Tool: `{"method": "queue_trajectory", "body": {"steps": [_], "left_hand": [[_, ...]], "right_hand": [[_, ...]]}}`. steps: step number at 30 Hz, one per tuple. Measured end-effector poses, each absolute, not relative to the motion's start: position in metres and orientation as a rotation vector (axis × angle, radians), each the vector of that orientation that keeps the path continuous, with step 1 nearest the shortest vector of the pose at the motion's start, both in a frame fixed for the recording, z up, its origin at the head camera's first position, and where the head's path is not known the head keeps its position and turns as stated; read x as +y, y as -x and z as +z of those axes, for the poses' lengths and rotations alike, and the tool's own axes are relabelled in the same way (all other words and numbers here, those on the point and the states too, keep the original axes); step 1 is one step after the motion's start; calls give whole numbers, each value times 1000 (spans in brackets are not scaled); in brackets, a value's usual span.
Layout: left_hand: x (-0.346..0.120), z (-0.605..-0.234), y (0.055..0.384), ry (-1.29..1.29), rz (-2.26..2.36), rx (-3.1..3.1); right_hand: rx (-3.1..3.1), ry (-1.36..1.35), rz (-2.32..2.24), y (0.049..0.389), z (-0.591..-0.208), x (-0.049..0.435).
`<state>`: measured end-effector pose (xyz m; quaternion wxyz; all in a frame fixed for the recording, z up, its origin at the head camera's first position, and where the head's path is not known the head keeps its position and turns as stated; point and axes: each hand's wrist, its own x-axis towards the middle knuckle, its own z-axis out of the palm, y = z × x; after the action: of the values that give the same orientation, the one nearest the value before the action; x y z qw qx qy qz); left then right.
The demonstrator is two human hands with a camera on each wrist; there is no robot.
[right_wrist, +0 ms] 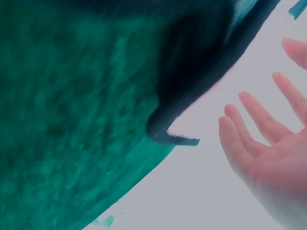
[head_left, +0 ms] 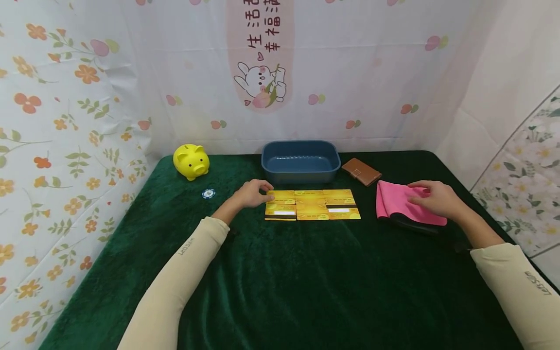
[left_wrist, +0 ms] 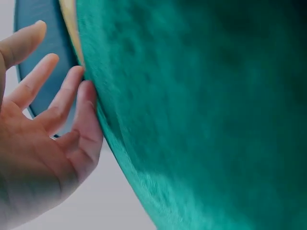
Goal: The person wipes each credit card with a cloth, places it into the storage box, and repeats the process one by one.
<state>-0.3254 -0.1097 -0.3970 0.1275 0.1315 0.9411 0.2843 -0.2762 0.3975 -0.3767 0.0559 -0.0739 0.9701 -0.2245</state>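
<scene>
Lying just in front of the blue bin, the yellow card block has its long axis running left to right, parallel to the bin's front wall. Front-right of the bin lies the pink cloth, black edge facing away from the bin. Left hand: fingers apart, at the block's left end. Right hand: spread, over the cloth; firm contact cannot be told.

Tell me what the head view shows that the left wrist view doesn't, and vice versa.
Only the head view: piggy bank, chip, wallet, pink cloth, right hand and printed rabbit. Only the left wrist view: the palm of the left hand. Both: that hand, blue bin, green cloth and yellow cards, just a sliver in the wrist view.
</scene>
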Motion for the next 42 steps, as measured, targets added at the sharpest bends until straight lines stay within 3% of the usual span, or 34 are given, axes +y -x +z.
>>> {"method": "queue_trajectory", "body": {"steps": [42], "left_hand": [[-115, -398, 333, -448, 683, 2702]], "right_hand": [[2719, 355, -750, 332, -384, 428]]}}
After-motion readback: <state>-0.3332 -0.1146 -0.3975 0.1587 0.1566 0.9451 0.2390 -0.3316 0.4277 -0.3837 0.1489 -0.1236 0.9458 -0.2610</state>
